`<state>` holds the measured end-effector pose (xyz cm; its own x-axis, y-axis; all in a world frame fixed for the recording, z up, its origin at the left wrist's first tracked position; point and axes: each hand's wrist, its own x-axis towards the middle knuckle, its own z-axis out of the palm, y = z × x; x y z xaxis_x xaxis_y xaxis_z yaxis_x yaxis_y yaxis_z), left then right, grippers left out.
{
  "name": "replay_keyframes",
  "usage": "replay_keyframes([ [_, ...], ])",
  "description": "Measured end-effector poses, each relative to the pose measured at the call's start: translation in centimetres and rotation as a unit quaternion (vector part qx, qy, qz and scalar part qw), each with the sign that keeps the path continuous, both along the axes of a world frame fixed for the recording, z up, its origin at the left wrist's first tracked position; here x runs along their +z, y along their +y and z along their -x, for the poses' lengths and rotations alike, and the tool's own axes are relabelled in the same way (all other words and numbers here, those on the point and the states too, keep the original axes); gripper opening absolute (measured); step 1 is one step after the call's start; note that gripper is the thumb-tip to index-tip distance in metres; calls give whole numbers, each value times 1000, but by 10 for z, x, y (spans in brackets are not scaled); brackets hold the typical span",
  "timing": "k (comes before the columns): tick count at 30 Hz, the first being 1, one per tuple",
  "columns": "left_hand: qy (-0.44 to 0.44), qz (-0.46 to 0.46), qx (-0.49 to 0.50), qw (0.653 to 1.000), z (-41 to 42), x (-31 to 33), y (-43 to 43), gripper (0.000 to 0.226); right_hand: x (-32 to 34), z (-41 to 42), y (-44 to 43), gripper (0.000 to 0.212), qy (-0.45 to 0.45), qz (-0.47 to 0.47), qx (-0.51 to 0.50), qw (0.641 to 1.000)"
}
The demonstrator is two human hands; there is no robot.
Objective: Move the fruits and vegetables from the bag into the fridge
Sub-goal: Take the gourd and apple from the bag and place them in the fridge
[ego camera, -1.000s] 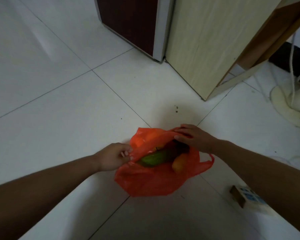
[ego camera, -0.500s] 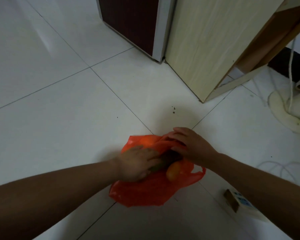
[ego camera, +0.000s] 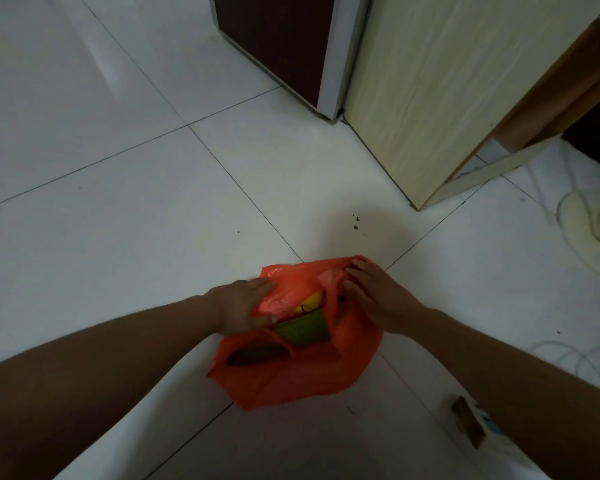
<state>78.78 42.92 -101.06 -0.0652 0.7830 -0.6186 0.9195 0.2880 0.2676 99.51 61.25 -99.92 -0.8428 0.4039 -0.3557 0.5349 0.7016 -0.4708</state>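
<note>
We look down on a white tiled floor point(ego camera: 111, 216), with a dark red fridge point(ego camera: 284, 43) and a pale wooden cabinet panel point(ego camera: 440, 81) standing at the far side. Well short of them, the orange plastic bag point(ego camera: 302, 372) lies on the floor between our two forearms. Our left hand point(ego camera: 245, 306) rests on the bag's left rim, its fingers bent over a fold of the plastic and holding it. Our right hand point(ego camera: 378, 296) lies flat and spread on the bag's far right edge, fingers extended; whether it pinches the plastic we cannot tell. In the mouth between the hands we see a green fruit point(ego camera: 303, 329), a yellow one point(ego camera: 310, 299) just beyond it, and a dark long vegetable point(ego camera: 257, 355) nearer us, below the left hand. A small box point(ego camera: 468, 424) lies by our right forearm.
</note>
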Motion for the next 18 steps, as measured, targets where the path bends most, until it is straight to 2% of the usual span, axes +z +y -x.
replay_keyframes([
  [3,9,-5,10,1000,2,0,1,77,-2,11,4,63,59,39,-8,997],
  [5,17,-1,5,1000,4,-1,0,77,-7,13,6,65,59,38,1,998],
  [9,14,-7,12,1000,6,3,-2,76,-7,7,11,49,52,28,10,998],
  [12,12,-89,7,996,-1,19,5,87,-3,-1,14,56,40,30,19,999],
  [14,-8,-152,-4,988,-8,30,13,91,2,-5,16,53,41,51,17,998],
  [16,-20,-163,-23,986,-13,36,22,91,14,-5,14,51,63,56,-6,996],
  [18,-6,-123,-36,992,-14,34,28,89,35,-1,10,54,105,27,-73,991],
])
